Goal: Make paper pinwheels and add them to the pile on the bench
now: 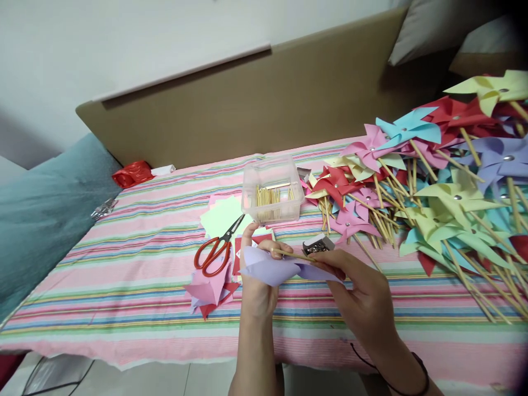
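A purple paper pinwheel (270, 268) is held edge-on between both hands, above the striped cloth. Along its upper side runs a thin wooden stick (293, 254). My left hand (262, 300) is closed on the pinwheel's left part, thumb and fingers near the stick's left end, one finger raised. From the right, my right hand (367, 289) pinches the pinwheel and the stick; its fingertips are partly hidden. Just behind the right fingers lies a small open box of shiny metal pins (317, 247). Orange-handled scissors (215, 254) rest to the left on coloured paper.
A clear plastic box (270, 212) holds several wooden sticks. Green paper sheets (223, 214) and cut pink pieces (212, 286) lie left of my hands. Finished pinwheels (457, 198) are heaped at the right. A red plastic bag (132, 174) sits at the far left.
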`<state>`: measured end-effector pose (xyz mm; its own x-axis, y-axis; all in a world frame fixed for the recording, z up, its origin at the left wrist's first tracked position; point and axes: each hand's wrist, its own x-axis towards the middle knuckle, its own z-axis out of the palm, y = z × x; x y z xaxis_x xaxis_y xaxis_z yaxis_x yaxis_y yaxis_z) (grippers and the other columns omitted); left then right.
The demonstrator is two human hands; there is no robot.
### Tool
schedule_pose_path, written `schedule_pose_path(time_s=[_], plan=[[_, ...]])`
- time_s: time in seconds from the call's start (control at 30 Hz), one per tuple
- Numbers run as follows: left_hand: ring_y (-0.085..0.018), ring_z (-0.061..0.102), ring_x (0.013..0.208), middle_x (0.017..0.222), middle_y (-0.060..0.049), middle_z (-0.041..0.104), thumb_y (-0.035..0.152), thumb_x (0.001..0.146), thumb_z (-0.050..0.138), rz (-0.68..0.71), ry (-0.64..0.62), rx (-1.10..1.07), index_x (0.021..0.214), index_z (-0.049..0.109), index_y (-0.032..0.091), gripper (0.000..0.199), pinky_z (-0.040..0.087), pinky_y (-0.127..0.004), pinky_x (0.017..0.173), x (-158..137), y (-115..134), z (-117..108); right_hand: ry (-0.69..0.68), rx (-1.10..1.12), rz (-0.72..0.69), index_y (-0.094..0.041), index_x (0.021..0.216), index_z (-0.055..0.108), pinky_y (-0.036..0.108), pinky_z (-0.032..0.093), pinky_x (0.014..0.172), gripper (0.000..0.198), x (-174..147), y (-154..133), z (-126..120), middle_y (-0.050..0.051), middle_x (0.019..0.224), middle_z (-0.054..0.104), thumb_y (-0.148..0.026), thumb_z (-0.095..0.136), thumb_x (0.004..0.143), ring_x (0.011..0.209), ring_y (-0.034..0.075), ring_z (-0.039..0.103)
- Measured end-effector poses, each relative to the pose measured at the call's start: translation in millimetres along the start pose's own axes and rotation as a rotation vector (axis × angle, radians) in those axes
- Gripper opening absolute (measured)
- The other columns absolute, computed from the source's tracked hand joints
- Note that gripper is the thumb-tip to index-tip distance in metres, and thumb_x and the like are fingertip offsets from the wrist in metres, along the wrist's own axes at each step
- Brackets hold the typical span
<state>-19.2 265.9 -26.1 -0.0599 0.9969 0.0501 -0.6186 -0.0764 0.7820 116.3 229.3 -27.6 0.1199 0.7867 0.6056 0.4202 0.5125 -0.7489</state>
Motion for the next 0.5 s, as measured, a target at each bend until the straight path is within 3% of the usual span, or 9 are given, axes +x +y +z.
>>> schedule_pose_path(time_s=[0.3,0.5], plan=[[-0.012,0.061,0.061,0.058,0.008,0.056,0.030,0.058,0.087,-0.007,0.000,-0.034,0.128,0.046,0.029,0.081,0.049,-0.023,0.064,-0.7,1.2,1.3,0.009,0.010,-0.002,-0.019,0.091,0.068,0.022,0.049,0.059,0.020,-1.8,1.3,2.3,0.001,0.076,0.070,-0.007,0.053,0.084,0.068,0.013,0.064],[-0.009,0.062,0.061,0.059,0.009,0.058,0.022,0.053,0.089,-0.013,0.003,-0.083,0.129,0.047,0.030,0.088,0.050,-0.020,0.068,-0.6,1.1,-1.9,0.041,-0.030,-0.037,-0.018,0.090,0.068,0.019,0.049,0.063,0.020,-2.5,2.1,3.2,0.001,0.079,0.071,-0.006,0.053,0.084,0.071,0.011,0.064]])
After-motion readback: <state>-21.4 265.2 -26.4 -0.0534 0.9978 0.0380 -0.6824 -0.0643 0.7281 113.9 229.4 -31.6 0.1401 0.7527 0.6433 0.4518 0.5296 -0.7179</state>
